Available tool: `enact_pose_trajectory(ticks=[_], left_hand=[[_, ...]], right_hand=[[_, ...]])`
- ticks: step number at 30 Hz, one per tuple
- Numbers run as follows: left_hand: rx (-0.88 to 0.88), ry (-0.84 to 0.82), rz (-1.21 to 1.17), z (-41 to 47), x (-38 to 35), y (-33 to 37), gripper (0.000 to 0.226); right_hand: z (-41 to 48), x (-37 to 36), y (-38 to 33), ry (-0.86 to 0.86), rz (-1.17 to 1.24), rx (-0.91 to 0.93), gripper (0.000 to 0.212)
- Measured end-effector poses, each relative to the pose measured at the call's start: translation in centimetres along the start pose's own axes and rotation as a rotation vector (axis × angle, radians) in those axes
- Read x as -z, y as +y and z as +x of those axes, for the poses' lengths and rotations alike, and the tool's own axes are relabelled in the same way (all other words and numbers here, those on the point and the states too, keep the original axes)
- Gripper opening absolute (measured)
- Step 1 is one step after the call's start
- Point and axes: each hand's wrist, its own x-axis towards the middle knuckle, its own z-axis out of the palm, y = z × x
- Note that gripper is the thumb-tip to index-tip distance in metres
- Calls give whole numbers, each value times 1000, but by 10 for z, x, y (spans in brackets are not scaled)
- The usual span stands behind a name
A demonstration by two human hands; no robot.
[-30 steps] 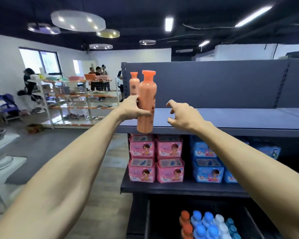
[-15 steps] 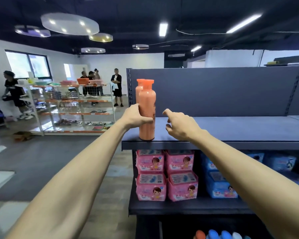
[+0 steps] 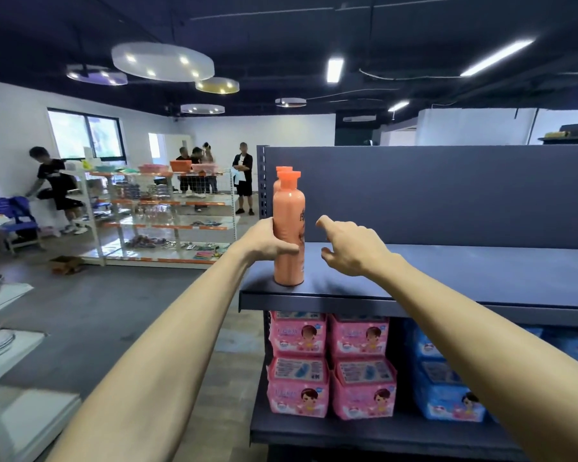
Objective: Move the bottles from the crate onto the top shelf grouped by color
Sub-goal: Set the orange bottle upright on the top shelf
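Top shelf, left front corner: orange bottle, upright, orange cap, grasped by left grip; right grip released beside it.

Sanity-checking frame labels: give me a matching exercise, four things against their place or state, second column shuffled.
Things:
1. pink packs
2. left hand
3. blue packs
4. right hand

Place or state:
a. grips the front orange bottle
b. on the lower shelf, toward the right
c. holds nothing, just right of that bottle
d. on the lower shelf, below that bottle

Pairs: 1-d, 2-a, 3-b, 4-c
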Motion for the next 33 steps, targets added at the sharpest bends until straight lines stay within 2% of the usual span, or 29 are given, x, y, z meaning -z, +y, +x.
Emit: enact_pose_trajectory(ticks=[5, 8, 10, 12, 13, 15, 17, 23, 26, 29, 31, 33], left_hand=[[42, 30, -89, -2, -6, -6, 30], [136, 79, -112, -5, -18, -6, 28], [230, 180, -49, -7, -32, -7, 47], [323, 369, 191, -12, -47, -9, 79], [332, 443, 317, -17, -54, -9, 86], [314, 484, 469, -22, -61, -8, 83], [303, 474, 515, -21, -59, -8, 80], [318, 370, 392, -13, -41, -12, 60], [301, 339, 268, -11, -40, -14, 67], [285, 392, 173, -14, -44, -14, 69], [301, 438, 285, -16, -47, -17, 76], [314, 455, 371, -18, -47, -18, 71]], right_hand=[[-4, -7, 0, -38, -8, 16, 41], [-5, -9, 1, -68, -38, 25, 40], [-3, -6, 0, -62, -70, 42, 38], [-1, -2, -2, -37, -96, 53, 33], [0, 1, -3, -28, -106, 53, 32], [0, 5, -7, -37, -128, 44, 31], [0, 6, -9, -80, -151, 24, 33], [-4, -1, -2, -183, -139, -38, 37], [-4, -2, 6, -199, -117, -53, 38], [-3, 0, 12, -185, -121, -65, 39], [-3, 1, 14, -188, -115, -75, 39], [-2, 0, 15, -191, -99, -79, 39]])
